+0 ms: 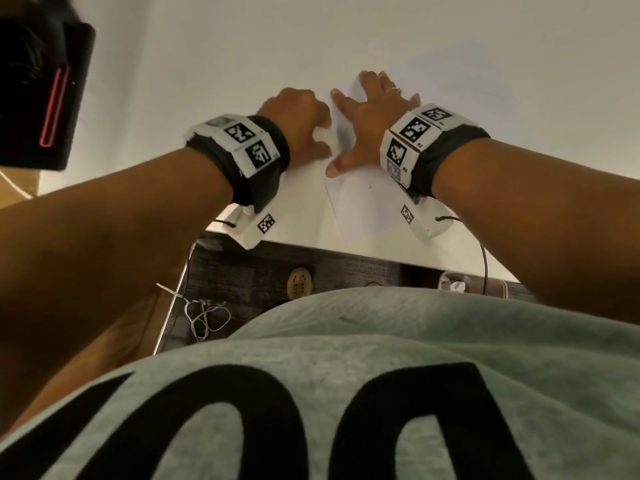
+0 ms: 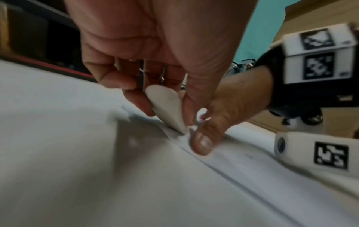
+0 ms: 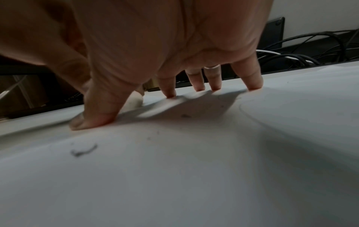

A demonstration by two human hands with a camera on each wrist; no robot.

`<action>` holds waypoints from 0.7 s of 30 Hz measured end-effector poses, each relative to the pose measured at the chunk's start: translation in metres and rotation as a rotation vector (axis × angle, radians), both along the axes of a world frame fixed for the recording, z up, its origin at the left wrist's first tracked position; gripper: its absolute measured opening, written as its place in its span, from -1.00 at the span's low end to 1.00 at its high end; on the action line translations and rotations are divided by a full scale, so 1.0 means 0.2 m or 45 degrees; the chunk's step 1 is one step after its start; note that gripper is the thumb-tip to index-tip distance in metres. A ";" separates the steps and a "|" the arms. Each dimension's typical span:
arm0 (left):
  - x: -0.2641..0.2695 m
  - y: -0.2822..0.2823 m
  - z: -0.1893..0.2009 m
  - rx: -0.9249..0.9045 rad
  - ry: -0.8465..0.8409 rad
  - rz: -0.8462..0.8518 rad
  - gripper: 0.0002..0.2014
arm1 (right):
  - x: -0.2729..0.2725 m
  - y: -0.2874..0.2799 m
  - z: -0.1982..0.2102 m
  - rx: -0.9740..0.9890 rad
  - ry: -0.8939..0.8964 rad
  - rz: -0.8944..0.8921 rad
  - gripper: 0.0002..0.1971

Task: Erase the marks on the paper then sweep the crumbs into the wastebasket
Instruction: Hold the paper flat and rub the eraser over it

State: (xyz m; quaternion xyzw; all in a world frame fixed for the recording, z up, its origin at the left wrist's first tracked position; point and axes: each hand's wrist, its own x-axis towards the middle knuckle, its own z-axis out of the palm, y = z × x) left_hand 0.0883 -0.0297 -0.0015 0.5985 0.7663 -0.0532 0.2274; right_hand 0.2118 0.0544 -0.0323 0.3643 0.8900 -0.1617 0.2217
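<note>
A white sheet of paper (image 1: 367,202) lies on the white table (image 1: 207,64). My right hand (image 1: 374,112) presses down on it with spread, straight fingers (image 3: 252,79). My left hand (image 1: 298,123) pinches a white eraser (image 2: 167,106) between thumb and fingers, its tip touching the paper's left edge beside the right thumb (image 2: 204,139). Dark eraser crumbs (image 3: 83,151) and faint pencil traces (image 3: 185,116) lie on the paper (image 3: 174,169) in the right wrist view. The wastebasket (image 1: 485,285) with crumpled paper inside stands under the table's near edge at the right.
A black device with a red light (image 1: 45,91) sits at the far left. Cables (image 3: 310,50) run behind the table's far edge. A shoe (image 1: 299,282) and a loose white cord (image 1: 204,313) are on the dark floor below the table's near edge.
</note>
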 end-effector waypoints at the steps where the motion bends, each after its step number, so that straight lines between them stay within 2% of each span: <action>1: -0.01 0.00 -0.01 0.002 -0.010 0.010 -0.53 | 0.00 0.00 0.00 -0.003 0.004 -0.007 0.26; 5: -0.06 0.03 0.00 0.044 -0.003 0.066 -0.54 | 0.01 -0.04 0.01 -0.022 -0.022 -0.073 0.26; 9: -0.08 0.05 -0.01 0.048 -0.021 0.022 -0.54 | 0.02 -0.07 0.01 0.031 -0.060 -0.144 0.30; 14: -0.09 0.05 0.00 0.041 -0.050 0.023 -0.53 | 0.05 -0.06 0.01 -0.040 0.131 -0.020 0.16; 18: -0.07 0.04 0.00 0.044 -0.053 0.031 -0.53 | 0.06 -0.03 0.01 -0.050 0.047 0.061 0.24; 21: -0.01 -0.02 -0.03 0.010 -0.055 -0.054 -0.52 | 0.04 -0.02 0.02 -0.044 -0.027 0.086 0.28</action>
